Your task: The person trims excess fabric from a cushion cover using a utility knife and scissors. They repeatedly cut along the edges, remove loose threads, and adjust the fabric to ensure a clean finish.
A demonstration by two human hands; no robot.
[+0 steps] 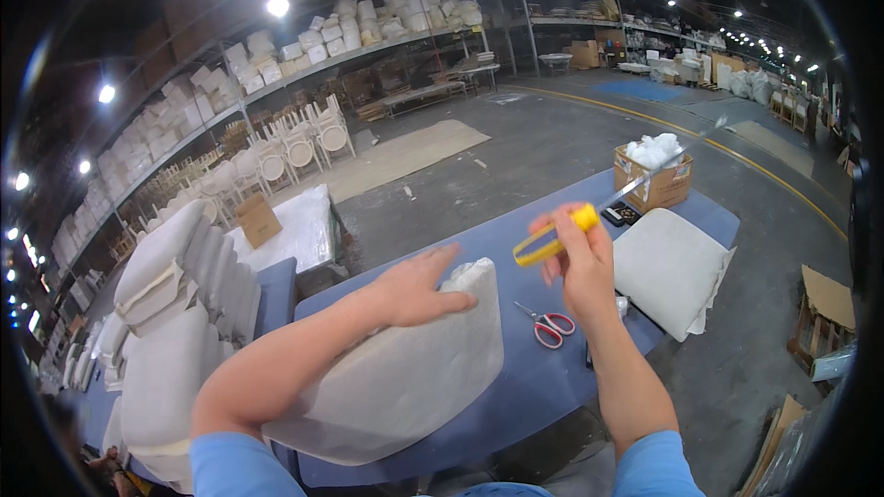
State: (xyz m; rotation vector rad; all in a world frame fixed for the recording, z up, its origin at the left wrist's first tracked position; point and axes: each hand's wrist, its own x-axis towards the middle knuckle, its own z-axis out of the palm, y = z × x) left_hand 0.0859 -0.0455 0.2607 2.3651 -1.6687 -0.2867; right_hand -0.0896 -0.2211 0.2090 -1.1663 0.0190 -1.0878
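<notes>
My left hand lies flat on top of a large off-white cushion that rests on the blue-covered table. White stuffing shows at the cushion's far corner, by my fingertips. My right hand is raised above the table and grips the yellow handle of a long thin metal tool whose blade points up and to the right. Red-handled scissors sit on the table just below my right hand.
A second off-white cushion lies at the table's right end. Behind it stands a cardboard box of white stuffing, with a small dark device beside it. Stacked cushions fill the left side. Shelves and white chairs line the back.
</notes>
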